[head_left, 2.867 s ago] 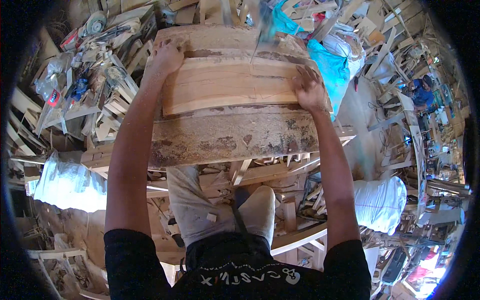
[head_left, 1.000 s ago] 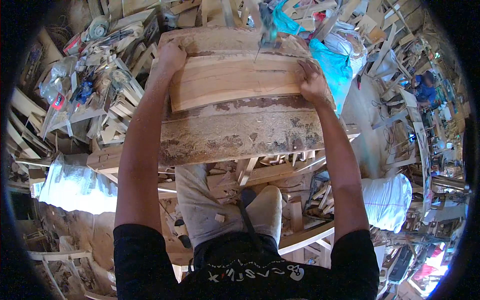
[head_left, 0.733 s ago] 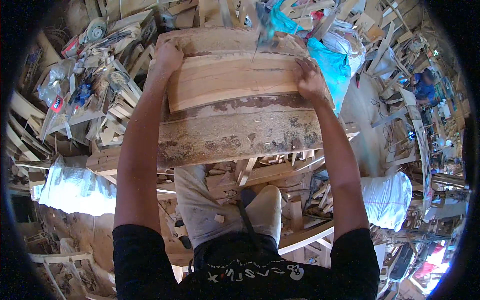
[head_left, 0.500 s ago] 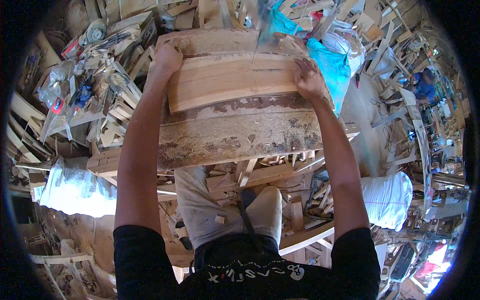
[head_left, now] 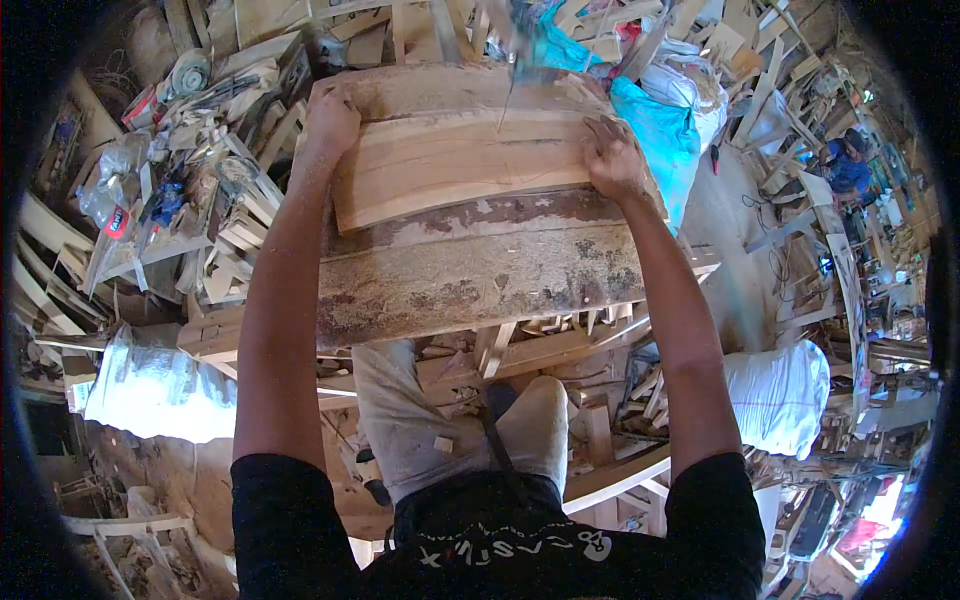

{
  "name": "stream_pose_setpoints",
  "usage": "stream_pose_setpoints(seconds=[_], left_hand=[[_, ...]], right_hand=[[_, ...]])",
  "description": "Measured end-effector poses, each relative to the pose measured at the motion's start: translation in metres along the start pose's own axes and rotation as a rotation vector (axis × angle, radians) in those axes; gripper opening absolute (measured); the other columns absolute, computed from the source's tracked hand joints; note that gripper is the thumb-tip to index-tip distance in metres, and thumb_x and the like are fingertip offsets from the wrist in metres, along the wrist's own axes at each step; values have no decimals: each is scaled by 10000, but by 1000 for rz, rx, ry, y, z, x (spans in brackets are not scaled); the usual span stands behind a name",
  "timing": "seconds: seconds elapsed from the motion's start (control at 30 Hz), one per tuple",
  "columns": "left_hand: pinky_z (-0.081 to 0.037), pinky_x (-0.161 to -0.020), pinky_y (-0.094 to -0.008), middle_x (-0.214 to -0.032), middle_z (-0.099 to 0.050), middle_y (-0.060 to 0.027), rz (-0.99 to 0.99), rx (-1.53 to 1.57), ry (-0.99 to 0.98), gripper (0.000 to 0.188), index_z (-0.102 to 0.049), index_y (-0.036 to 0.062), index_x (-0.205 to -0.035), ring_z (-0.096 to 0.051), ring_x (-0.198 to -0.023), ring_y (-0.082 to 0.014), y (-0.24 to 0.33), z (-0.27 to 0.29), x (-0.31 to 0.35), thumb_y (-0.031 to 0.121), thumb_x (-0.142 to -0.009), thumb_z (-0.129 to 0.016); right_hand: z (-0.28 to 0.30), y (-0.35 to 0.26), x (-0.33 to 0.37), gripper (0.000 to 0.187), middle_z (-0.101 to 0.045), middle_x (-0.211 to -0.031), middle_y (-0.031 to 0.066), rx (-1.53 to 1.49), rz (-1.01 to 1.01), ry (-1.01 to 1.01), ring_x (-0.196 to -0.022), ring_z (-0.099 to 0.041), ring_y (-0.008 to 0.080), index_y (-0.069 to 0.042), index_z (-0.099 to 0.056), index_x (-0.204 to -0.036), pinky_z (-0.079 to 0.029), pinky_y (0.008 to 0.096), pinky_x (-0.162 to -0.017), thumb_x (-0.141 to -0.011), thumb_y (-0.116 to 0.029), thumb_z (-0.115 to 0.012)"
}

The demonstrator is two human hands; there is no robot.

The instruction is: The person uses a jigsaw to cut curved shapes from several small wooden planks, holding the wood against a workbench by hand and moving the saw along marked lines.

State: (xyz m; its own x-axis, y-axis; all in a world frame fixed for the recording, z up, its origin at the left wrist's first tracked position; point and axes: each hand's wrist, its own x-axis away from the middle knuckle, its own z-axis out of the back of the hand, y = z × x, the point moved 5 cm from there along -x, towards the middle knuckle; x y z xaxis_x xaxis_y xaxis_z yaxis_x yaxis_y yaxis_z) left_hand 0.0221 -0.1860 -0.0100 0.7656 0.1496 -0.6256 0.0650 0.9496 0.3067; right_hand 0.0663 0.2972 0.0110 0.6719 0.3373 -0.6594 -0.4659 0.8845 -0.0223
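A pale wooden board (head_left: 455, 170) with a curved near edge and thin drawn lines lies flat on a worn, sawdust-covered saw table (head_left: 480, 275). From above, a thin upright saw blade (head_left: 504, 108) meets the board near its far edge, right of the middle. My left hand (head_left: 333, 120) is closed at the board's left end, fingers curled toward the far side. At the right end, my right hand (head_left: 613, 160) grips the board with bent fingers. Both arms reach forward, and the blade stands between the hands, nearer the right one.
Turquoise and white sacks (head_left: 660, 130) stand against the table's right side. Wood offcuts (head_left: 240, 220) are heaped on the left, with more behind and below the table. A stuffed white sack (head_left: 778, 398) sits at lower right. Another person (head_left: 848, 165) is far off to the right.
The board and both hands have shifted very slightly left on the table. My view has tilted a little, so the scene sits lower. Both hands keep their hold.
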Motion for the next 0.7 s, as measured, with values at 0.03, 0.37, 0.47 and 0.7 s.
stream_pose_setpoints(seconds=[0.03, 0.37, 0.47, 0.7], left_hand=[[-565, -944, -518, -1041, -728, -305, 8, 8, 6, 335, -730, -37, -1103, -713, -1011, -461, -1, 0, 0, 162, -871, -595], [-539, -987, -517, -1151, -683, -303, 56, 44, -125, 343, -706, -24, -1163, -659, -1095, -482, -6, -3, -4, 232, -982, -569], [-522, -1021, -517, -1245, -660, -303, -7, 82, -68, 362, -689, 6, -1245, -634, -1159, -484, 5, -1, -3, 258, -1021, -558], [-531, -1014, -507, -1273, -664, -295, 18, -30, -15, 380, -698, 15, -1256, -651, -1159, -461, -15, 4, -6, 276, -1000, -593]], right_hand=[[1, -1, -1, 401, -645, -1356, 218, -13, 9, 4, -1301, -558, 427, -82, -672, -1311, -449, 507, -1116, -948, -241, -615], [-3, 3, -2, 411, -654, -1346, 203, 5, -37, 2, -1286, -571, 418, -103, -685, -1302, -458, 506, -1109, -923, -251, -630], [-5, 9, -1, 405, -649, -1359, 206, 23, -46, -14, -1292, -570, 415, -105, -687, -1302, -459, 507, -1108, -941, -273, -618], [-5, -8, -8, 404, -638, -1376, 209, 59, 63, -21, -1295, -567, 414, -101, -677, -1317, -458, 504, -1111, -972, -296, -596]])
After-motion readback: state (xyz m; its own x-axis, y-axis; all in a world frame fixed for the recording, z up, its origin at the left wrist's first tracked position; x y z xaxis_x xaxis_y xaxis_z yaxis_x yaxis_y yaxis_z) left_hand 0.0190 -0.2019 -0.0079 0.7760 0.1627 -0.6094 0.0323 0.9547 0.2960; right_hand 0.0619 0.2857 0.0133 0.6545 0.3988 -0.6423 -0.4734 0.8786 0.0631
